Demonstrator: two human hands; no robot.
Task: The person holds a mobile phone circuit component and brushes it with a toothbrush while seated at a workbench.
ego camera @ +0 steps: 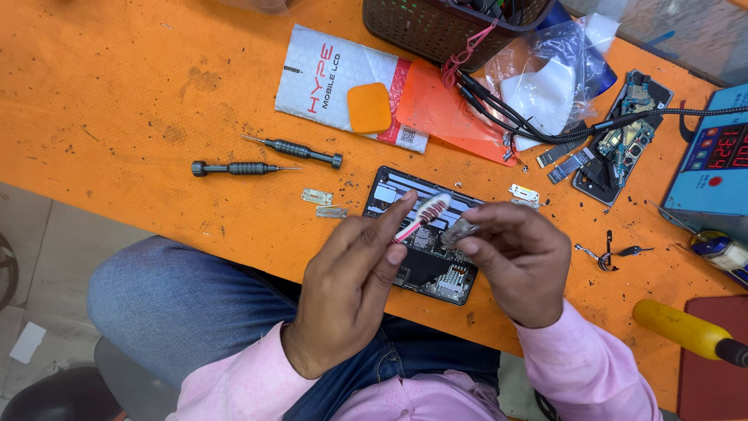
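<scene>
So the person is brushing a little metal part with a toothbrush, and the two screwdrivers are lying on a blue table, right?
Not quite. The head view shows the table is orange, not blue. The rest holds: the left hand holds the toothbrush to a small metal part in the right hand, and the two screwdrivers lie there.

Toothbrush [421, 217] against small metal part [458, 231]

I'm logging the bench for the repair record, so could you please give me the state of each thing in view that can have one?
Left hand: grip closed on the toothbrush.
Toothbrush: held, bristles by the small metal part.
Right hand: pinching the small metal part.
Phone: back off, insides exposed, flat on the table.
Second phone: opened, boards showing.
Two screwdrivers: lying unused.
Meter display: lit.
</scene>
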